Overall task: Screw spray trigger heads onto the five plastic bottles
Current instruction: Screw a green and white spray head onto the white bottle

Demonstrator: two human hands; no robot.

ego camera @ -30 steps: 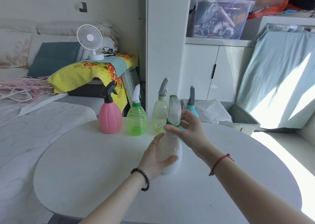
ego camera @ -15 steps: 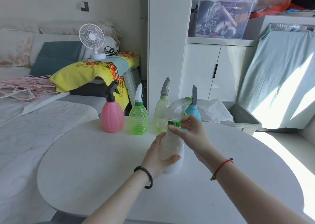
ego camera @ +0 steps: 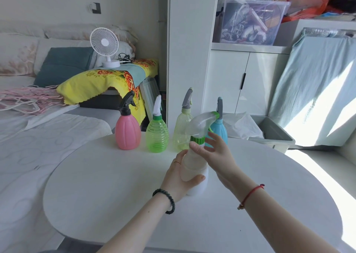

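Observation:
A white bottle stands on the round white table, and my left hand is wrapped around its body. On it sits a clear trigger head with a green collar, nozzle pointing right. My right hand is at the collar with its fingers spread; only the thumb touches the neck. Behind stand a pink bottle, a green bottle, a pale yellow-green bottle and a blue bottle, each with a trigger head on.
A bed lies to the left with a yellow floral cloth and a small white fan. Behind the table are a white pillar, a white cabinet and a grey bin.
The trigger head has turned so its nozzle now points right. My right hand has loosened from the collar and spread its fingers. The left hand still holds the bottle.

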